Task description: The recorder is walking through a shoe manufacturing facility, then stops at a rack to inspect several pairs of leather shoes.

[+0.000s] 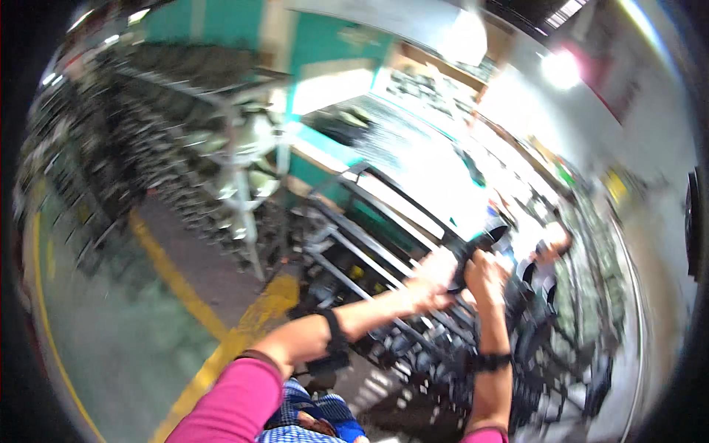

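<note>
My arms, in pink sleeves with black bands on the forearms, reach forward to the right of the middle. My left hand (pixel 434 279) is at the left side of a dark object (pixel 459 267), with its fingers smeared by motion. Closed around the upper right part of the same object is my right hand (pixel 487 275). The object is black and rounded, perhaps a shoe, but the blur hides its exact kind. Both hands are above a metal-framed rack (pixel 354 247), at its right end.
Dark, blurred items (pixel 428 362) fill the rack's lower part. Behind stands a green-edged bench (pixel 325 148) under bright light. Another loaded rack (pixel 185 140) stands at the left, beside yellow floor lines (pixel 177 284). A blurred shape, possibly another person (pixel 555 240), is right of my hands.
</note>
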The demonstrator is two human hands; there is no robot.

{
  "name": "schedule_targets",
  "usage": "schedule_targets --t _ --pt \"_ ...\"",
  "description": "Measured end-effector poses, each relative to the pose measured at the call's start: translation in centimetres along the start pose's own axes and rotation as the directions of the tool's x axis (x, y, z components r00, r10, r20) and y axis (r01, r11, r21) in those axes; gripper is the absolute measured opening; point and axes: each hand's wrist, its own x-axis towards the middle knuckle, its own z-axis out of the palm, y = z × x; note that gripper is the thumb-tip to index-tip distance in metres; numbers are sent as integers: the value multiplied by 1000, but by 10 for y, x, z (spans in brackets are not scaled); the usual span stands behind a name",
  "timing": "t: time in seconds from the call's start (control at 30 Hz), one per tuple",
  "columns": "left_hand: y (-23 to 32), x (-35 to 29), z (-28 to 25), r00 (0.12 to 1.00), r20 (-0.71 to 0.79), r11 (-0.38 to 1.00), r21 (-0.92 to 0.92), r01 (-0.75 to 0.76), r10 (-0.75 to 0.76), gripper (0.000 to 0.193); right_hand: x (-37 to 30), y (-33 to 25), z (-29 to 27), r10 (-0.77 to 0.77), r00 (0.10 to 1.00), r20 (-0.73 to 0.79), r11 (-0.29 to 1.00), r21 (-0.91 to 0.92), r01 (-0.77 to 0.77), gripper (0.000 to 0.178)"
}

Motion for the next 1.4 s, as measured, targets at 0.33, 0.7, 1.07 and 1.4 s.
schedule_targets --t 0.33,0.7,1.07,1.4 --pt "-18 -12 49 913 -386 967 255 -28 128 74 -2 10 19 127 985 -115 971 219 -99 9" --pt "-8 -3 43 871 -405 871 489 -50 277 66 -5 29 -2 200 928 314 277 891 -361 13" --pt "-14 -15 25 932 -323 952 300 -68 168 88 9 22 29 324 938 124 705 630 -327 20" --pt "-12 -21 20 937 -293 954 281 -106 190 83 -17 2 41 365 917 -159 525 849 -62 6"
